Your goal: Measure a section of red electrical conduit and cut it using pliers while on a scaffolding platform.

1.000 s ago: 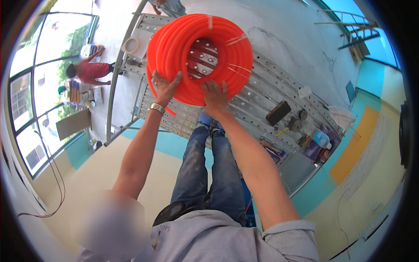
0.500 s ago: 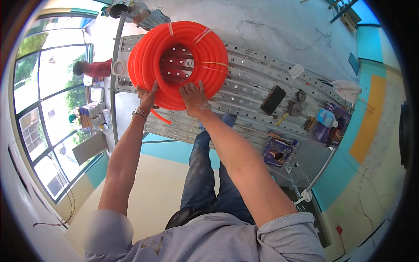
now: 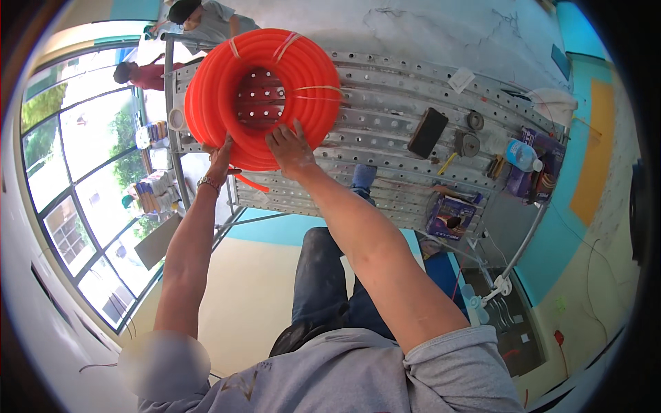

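A big coil of orange-red flexible tubing (image 3: 206, 103) sits over the far left part of a perforated metal platform (image 3: 372, 110), bound with a few thin ties. My left hand (image 3: 219, 162) grips its near left edge, beside the tube's loose end (image 3: 253, 183). With its fingers hooked over the near rim of the centre hole, my right hand (image 3: 292, 153) holds the coil as well. Both arms reach forward. What lies under the coil is mostly hidden; platform holes show through its middle.
Toward the right lie a dark rectangular block (image 3: 427, 133), tape-like rolls (image 3: 467, 143), a water bottle (image 3: 523, 156) and purple packages (image 3: 451, 217). A white ring (image 3: 177, 119) is by the left rail. Two people (image 3: 206, 20) are beyond the platform's far left; windows (image 3: 89, 172) line the left.
The coil and both hands sit slightly farther left in view, the hands still gripping it. One of my legs has bent, its foot no longer showing. The camera view has shifted a little.
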`<state>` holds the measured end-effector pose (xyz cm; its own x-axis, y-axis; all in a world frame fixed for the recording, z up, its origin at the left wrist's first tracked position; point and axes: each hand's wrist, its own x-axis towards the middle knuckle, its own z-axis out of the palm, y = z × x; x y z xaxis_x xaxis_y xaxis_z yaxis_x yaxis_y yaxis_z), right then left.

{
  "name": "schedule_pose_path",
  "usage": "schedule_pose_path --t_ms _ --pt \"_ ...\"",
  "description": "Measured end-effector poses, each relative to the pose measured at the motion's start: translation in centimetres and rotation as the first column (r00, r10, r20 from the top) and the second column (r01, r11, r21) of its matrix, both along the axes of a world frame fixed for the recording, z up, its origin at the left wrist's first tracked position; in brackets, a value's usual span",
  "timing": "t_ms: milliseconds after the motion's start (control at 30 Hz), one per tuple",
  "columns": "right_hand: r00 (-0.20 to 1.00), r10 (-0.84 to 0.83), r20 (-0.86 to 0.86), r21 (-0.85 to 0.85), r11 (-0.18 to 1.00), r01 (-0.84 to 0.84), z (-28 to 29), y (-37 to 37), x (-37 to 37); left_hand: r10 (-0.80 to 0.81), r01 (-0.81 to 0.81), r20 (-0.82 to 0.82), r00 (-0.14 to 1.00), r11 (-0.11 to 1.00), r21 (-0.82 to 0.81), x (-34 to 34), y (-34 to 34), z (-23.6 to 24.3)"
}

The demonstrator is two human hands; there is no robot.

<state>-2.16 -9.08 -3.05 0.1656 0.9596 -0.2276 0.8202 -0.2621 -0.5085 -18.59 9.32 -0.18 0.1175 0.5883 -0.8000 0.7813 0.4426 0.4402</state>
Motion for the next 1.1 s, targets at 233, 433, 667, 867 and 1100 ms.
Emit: schedule_pose_path --t_ms 233,433,667,867,1100 --pt "1.000 0.012 -0.002 0.083 0.996 -0.012 -0.6 1.1 -1.0 0.019 -0.012 0.080 0.997 0.995 -0.097 -2.9 1.7 -0.9" --pt "0.996 -0.080 0.036 0.139 0.988 0.074 -1.3 0.4 -1.1 -0.100 0.110 0.094 0.990 0.989 -0.098 -1.6 0.9 -0.8" --pt "0.999 -0.023 0.045 0.117 0.993 0.018 -0.2 0.4 -0.7 -0.071 0.076 0.051 0.996 0.993 -0.092 -1.5 1.2 -0.2" --pt "1.000 -0.017 0.021 0.114 0.993 0.015 0.1 0.6 -0.1 -0.103 0.108 0.047 0.994 0.986 -0.126 -1.4 2.0 -0.3" --pt "0.999 -0.032 0.025 0.104 0.994 0.029 -0.2 0.2 0.0 -0.092 0.099 0.055 0.994 0.984 -0.147 -0.6 1.2 -0.5"
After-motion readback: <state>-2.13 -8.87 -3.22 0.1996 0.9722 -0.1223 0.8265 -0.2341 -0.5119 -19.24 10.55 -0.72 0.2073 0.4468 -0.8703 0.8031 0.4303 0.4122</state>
